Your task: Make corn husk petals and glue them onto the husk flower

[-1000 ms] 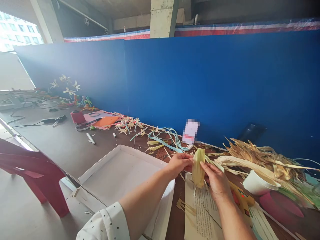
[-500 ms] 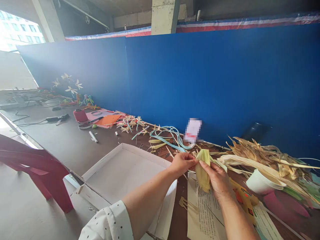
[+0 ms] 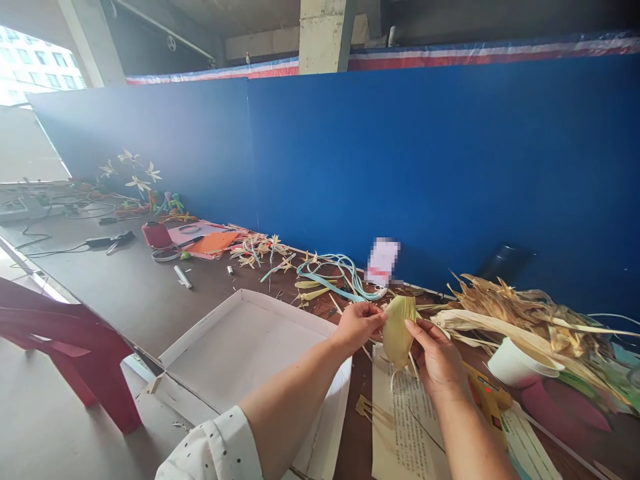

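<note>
A pale green corn husk piece [image 3: 399, 330] is stretched upright between my two hands above the table. My left hand [image 3: 357, 325] pinches its left edge between thumb and fingers. On the other side, my right hand [image 3: 436, 350] grips the right edge with the thumb laid on the front. Below the husk lies a printed sheet of paper [image 3: 407, 433], with small husk scraps [image 3: 373, 410] at its left. A yellow glue gun [image 3: 487, 400] rests beside my right wrist, partly hidden by the forearm.
A white box lid [image 3: 225, 353] sits left of my forearm. Dried husks [image 3: 530, 313], a white cup [image 3: 523, 363] and a pink bowl [image 3: 565, 407] crowd the right. Light-blue cord [image 3: 345, 273] lies behind my hands, before a blue partition [image 3: 425, 160]. A dark red chair [image 3: 75, 347] stands left.
The husk piece has turned to show more of its flat face, and my hands have moved slightly apart along its edges. The camera view has shifted a little.
</note>
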Tool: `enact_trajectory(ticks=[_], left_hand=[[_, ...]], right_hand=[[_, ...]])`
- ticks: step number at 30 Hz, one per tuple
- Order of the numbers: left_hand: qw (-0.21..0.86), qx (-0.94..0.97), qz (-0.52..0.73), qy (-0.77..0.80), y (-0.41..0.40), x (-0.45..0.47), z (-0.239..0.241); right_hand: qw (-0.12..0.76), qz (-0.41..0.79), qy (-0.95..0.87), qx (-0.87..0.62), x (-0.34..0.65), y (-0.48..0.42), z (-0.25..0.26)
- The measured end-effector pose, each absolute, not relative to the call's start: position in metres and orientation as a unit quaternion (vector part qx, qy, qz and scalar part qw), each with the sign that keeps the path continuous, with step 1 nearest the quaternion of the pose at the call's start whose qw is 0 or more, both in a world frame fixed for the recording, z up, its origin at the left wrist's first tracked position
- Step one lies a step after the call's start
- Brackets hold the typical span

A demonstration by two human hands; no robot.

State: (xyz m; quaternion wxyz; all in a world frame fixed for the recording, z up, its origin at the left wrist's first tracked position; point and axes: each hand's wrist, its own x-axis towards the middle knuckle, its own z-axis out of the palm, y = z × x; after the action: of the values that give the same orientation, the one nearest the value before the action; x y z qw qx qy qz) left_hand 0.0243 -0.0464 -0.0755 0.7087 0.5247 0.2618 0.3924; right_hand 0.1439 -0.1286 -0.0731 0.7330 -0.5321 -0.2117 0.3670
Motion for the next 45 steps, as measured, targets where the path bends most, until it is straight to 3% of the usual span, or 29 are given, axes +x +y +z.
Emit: enact_trajectory(ticks=[19,32,38,45], left_hand=[[0.72,0.513,0.389,0.261,-0.05,0.018,-0.066],[0.758,0.488,0.359,0.242,-0.048,0.016,-0.065],[0.796,0.508,0.278,0.175,-0.051,0.011,-0.065],[0.795,0.5,0.286,0.193,-0.054,0.014,-0.073]], right_hand=[[0.717,0.444,-0.267,-0.467,0.14,-0.132,-0.071],[0.721,0.426,-0.253,-0.484,0.14,-0.132,-0.071],[0.678,0.463,-0.283,-0.496,0.135,-0.135,-0.07],[0.606,0.515,-0.325,-0.511,0.125,-0.138,-0.069]])
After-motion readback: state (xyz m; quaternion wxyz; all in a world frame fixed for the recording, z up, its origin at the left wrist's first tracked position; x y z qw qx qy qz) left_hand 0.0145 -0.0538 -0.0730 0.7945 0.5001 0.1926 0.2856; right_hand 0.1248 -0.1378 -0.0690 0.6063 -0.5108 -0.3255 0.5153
